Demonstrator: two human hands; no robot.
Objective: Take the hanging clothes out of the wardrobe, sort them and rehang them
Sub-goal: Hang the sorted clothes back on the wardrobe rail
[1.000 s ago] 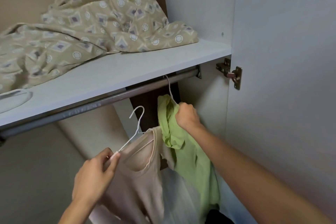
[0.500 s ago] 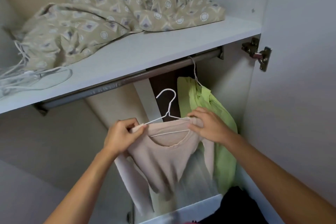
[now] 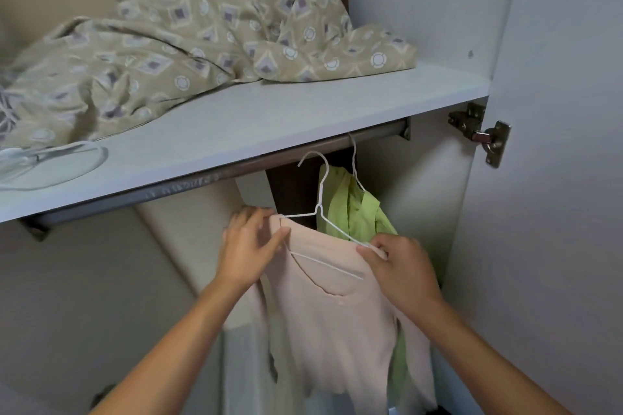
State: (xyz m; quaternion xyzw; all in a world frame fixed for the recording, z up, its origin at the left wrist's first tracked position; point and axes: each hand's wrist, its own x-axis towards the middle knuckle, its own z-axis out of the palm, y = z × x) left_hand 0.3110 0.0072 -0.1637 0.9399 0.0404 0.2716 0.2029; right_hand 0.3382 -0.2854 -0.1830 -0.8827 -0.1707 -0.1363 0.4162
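- I'm holding the pink top [image 3: 340, 306] on its white wire hanger [image 3: 318, 212] just under the wardrobe rail [image 3: 236, 175]; my left hand [image 3: 247, 249] is pinching one shoulder and my right hand [image 3: 401, 266] the other.
- The hook isn't over the rail yet (it's hovering beside the green top [image 3: 350, 209], which is already hung).
- Risk: the hanger is tilting, so the top could be sliding off, or the hook snagging the green one's hanger.
- The lower hems are getting cut off, and the rail's left end is blurry.
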